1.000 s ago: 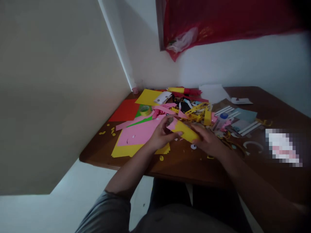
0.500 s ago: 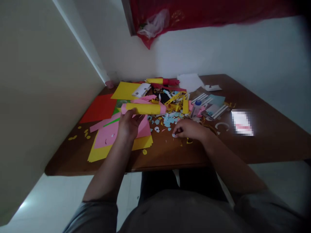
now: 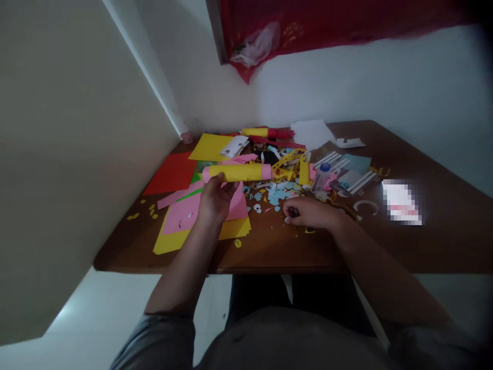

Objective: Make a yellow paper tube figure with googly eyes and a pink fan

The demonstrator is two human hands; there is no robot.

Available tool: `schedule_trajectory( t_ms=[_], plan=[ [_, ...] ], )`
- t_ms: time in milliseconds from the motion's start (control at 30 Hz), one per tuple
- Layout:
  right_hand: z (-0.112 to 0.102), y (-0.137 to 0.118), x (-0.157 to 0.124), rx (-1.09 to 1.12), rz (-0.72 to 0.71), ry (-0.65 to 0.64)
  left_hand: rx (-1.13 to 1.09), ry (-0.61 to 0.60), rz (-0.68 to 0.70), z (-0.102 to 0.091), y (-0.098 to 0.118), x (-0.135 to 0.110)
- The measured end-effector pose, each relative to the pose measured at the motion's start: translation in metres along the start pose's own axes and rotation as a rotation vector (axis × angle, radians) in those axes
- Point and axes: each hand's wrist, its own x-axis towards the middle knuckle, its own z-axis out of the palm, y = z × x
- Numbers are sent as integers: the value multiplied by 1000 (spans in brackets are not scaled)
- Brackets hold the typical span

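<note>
A yellow paper tube (image 3: 242, 172) with pink bands at its ends lies level above the table, and my left hand (image 3: 216, 198) is closed around its left part from below. My right hand (image 3: 308, 211) rests low over the brown tabletop with fingers pinched. A small pale paper piece (image 3: 287, 219) shows at its fingertips. Pink sheets (image 3: 181, 210) on top of yellow sheets (image 3: 164, 245) lie under my left hand. Beyond my right hand are light blue paper scraps (image 3: 278, 194), and a small white paper ring with a dark centre (image 3: 257, 208) lies between the hands.
Farther back lie another yellow and red paper roll (image 3: 260, 132), a yellow sheet (image 3: 210, 147) and a white sheet (image 3: 313, 133). A blue-capped glue bottle (image 3: 320, 179) stands amid scraps. A red sheet (image 3: 171, 173) is at left; a pixelated bright object (image 3: 402, 203) is at right.
The whole view has shifted, so things appear farther right. Both hands keep their holds; the pale piece at my right fingertips is now more covered by the fingers.
</note>
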Motion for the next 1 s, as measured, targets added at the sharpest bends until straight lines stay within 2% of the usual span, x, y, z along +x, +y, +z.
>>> schedule_trajectory(
  t_ms=[67, 133, 300, 367, 467, 667, 833, 1000],
  plan=[
    [-1, -1, 0, 51, -2, 22, 7, -7, 8, -1, -1, 0],
    [-3, -5, 0, 164, -9, 110, 19, -15, 14, -1, -3, -1],
    [-5, -19, 0, 756, -58, 491, 79, -77, 19, -1, -7, -5],
    [-4, -23, 1, 841, -63, 578, 98, -111, 14, 0, -9, -7],
    [-3, -24, 5, 832, -66, 661, 128, -149, -11, 1, -10, -9],
    [-3, -19, 10, 901, -86, 707, 170, -158, -40, 1, -11, -9],
    [-2, -10, 13, 1050, -16, 626, 161, -156, -59, 2, -11, -8],
    [-2, -10, 13, 1055, 21, 609, 145, -123, -66, 3, -11, -7]
  ],
)
